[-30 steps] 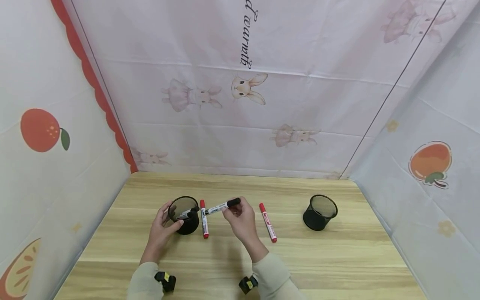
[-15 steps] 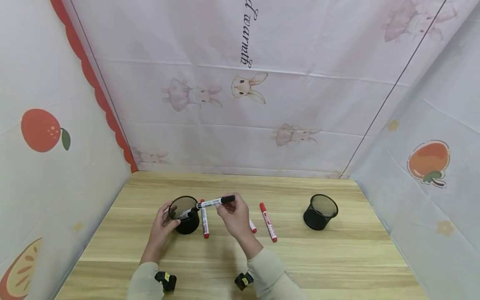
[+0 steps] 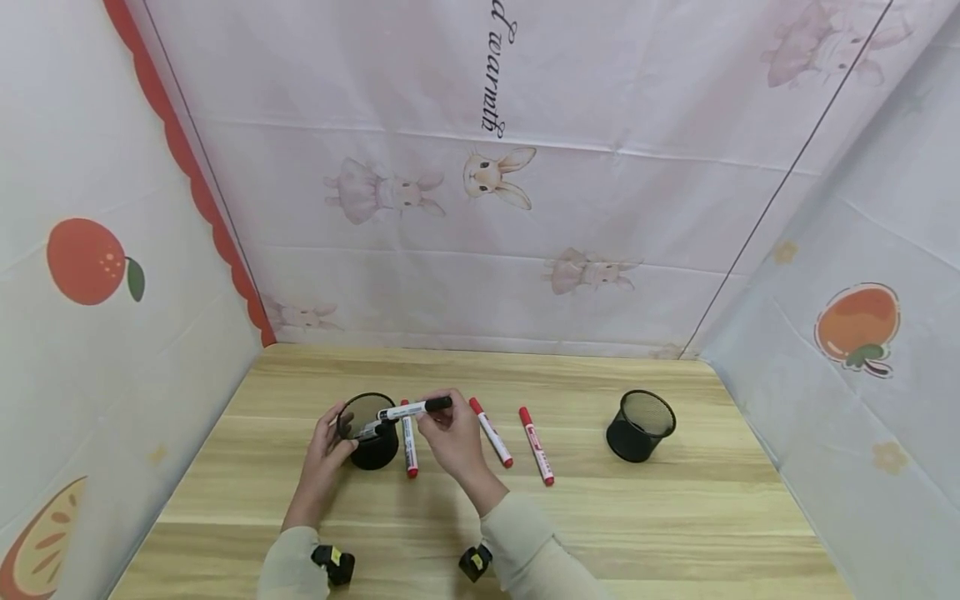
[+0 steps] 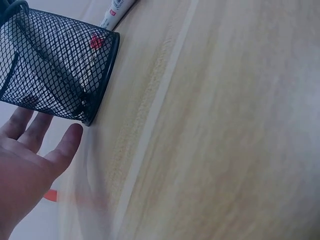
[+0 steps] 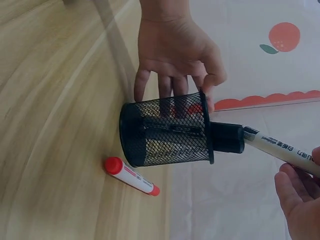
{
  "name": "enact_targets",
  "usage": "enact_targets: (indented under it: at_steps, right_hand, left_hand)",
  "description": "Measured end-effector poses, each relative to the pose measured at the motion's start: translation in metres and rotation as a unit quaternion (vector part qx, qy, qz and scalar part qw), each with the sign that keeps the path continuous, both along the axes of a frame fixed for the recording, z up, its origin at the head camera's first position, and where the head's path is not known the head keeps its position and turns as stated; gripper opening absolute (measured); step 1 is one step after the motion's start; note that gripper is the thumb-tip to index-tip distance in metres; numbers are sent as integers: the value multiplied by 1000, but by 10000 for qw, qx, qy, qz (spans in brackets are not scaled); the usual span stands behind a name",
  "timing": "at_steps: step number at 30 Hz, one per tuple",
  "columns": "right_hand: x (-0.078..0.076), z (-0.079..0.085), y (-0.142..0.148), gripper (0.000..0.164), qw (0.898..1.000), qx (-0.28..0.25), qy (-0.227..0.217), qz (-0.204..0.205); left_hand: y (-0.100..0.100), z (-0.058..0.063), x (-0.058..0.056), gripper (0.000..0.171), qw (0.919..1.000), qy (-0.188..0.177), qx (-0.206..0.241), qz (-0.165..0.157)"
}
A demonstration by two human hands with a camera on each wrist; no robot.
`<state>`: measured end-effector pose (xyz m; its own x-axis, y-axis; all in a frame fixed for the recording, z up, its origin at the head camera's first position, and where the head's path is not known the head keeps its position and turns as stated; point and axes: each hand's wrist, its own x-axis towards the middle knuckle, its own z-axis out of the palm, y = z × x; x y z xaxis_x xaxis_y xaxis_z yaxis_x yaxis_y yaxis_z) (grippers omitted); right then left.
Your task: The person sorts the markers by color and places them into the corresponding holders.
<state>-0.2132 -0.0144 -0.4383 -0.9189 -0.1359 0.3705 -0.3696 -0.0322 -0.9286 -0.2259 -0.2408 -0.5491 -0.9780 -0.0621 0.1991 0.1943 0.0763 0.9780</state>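
My left hand (image 3: 321, 458) holds a black mesh pen cup (image 3: 373, 454) at its left side, with the thumb at the front and the fingers curving behind. A marker with a black cap (image 5: 227, 137) stands in that cup, its cap sticking out over the rim. My right hand (image 3: 453, 437) pinches a second whiteboard marker (image 3: 405, 411) near its black-capped end. This marker lies tilted above the cup's right rim, its free end close to the other marker's cap in the right wrist view. Whether the two touch I cannot tell.
Just right of the cup lies a red-capped marker (image 3: 409, 446). Two more, a red marker (image 3: 492, 433) and another red marker (image 3: 537, 447), lie farther right. A second mesh cup (image 3: 633, 437) stands at the right of the wooden table (image 3: 675, 533). Printed cloth walls (image 3: 585, 333) enclose it.
My right hand has moved left with the black-capped marker, bringing it over the cup's rim. The middle red marker, hidden earlier behind this hand, now shows. My left hand stays at the cup.
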Motion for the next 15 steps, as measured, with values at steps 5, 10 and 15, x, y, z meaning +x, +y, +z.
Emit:
enact_targets:
  at_steps: [5,10,15]
  right_hand:
    - [-1,-1,-4,20,9999,97,11,24]
    - [-1,0,-8,20,9989,436,179,-84]
    - [-4,-1,-12,20,9961,818,266,-200]
  left_hand:
    - [-1,-2,-1,61,10000,93,-5,-28]
    - [-1,-3,0,60,10000,71,19,41]
    - [0,-2,1,55,9999,26,-51,114]
